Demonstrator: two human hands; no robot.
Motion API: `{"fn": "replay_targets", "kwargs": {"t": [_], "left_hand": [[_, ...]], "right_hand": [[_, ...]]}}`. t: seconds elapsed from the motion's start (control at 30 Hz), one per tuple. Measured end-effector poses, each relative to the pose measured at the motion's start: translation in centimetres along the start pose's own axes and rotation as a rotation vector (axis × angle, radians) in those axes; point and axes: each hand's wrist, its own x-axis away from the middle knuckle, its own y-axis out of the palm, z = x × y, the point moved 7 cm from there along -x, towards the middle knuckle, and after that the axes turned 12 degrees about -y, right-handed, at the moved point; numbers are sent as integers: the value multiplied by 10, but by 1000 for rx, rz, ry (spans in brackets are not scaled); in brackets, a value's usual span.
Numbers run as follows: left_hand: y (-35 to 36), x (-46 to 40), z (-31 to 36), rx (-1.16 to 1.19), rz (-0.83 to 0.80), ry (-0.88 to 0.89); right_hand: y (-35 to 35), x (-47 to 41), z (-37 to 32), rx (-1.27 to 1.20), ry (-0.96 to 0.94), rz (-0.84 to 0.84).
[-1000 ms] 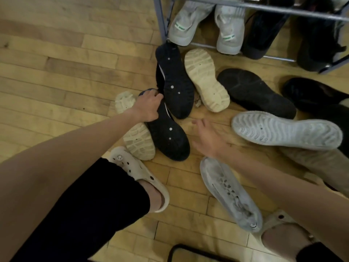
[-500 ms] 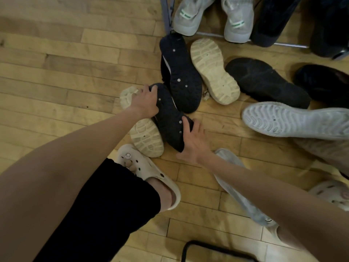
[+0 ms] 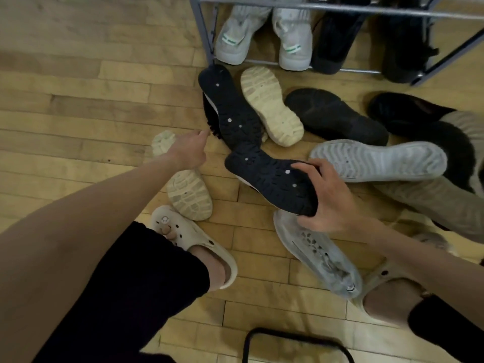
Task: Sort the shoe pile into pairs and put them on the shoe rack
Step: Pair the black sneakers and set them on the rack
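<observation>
A view looks down from a person's head at a pale wooden plank floor [image 3: 78, 106] scattered with shoes lying mostly sole-up. The right hand [image 3: 327, 197] grasps a dark navy shoe with a studded black sole dotted white [image 3: 269, 179], fingers curled over one end and thumb under it; the shoe is sole-up, its long axis running from lower right to upper left, the free end pointing toward the matching navy shoe [image 3: 230, 106]. That second navy shoe lies sole-up just above, its length running up toward the corner of the grey metal shoe rack [image 3: 207, 35], and the two ends touch or overlap. The left hand [image 3: 186, 150] is released, fingers extended toward the second shoe's side, above a cream lugged-sole shoe [image 3: 188, 192]; contact cannot be told. Another cream sole [image 3: 272, 106] lies beside the upper navy shoe. To the right sit a black sole [image 3: 335, 116] and a light grey ridged sole [image 3: 377, 161]. A pale grey mesh sneaker [image 3: 322, 252] lies below the right hand. On the rack stand two grey-white sneakers with green marks [image 3: 264, 35].
</observation>
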Motion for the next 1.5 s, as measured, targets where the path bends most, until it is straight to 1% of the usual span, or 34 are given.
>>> {"fn": "replay_targets", "kwargs": {"t": [0.07,0.17,0.27,0.3,0.43,0.5,0.57,0.63,0.7,0.87,0.93,1.03,1.1,1.2,1.27,1.4,1.5], "left_hand": [[3,-3,12,34,-35,-31],[12,-7,31,211,-70,-129],[25,-10,50,506,-47,-209],[31,-10,53,614,-55,-265],[61,-3,61,1167,-208,-626],[65,-2,70,1359,-303,-696],[64,-3,76,1476,-343,-727],[63,-4,75,1528,-339,-762],[57,-1,72,1556,-298,-771],[18,15,69,1613,-144,-658],[-6,24,72,1614,-84,-605],[-40,40,86,1604,-79,-531],[-60,54,96,1621,-71,-531],[-82,75,105,1635,-46,-595],[-86,92,111,1639,-71,-643],[-70,123,129,1729,-284,-727],[-58,137,140,1763,-404,-796]], "right_hand": [[-15,14,10,11,35,22],[-30,31,22,16,96,26],[-44,44,29,41,111,17],[-47,48,31,40,114,21],[-53,59,39,25,148,9],[-54,64,39,19,144,8],[-60,68,37,9,119,56],[-68,68,33,-4,77,147],[-75,63,30,-22,52,226],[-82,38,32,-116,111,333],[-85,30,36,-197,140,344],[-90,20,36,-251,194,329],[-96,16,28,-216,202,332],[-112,16,17,-140,202,354],[-123,17,16,-91,215,348],[-134,18,13,24,188,255],[-133,19,11,130,166,172]]}}
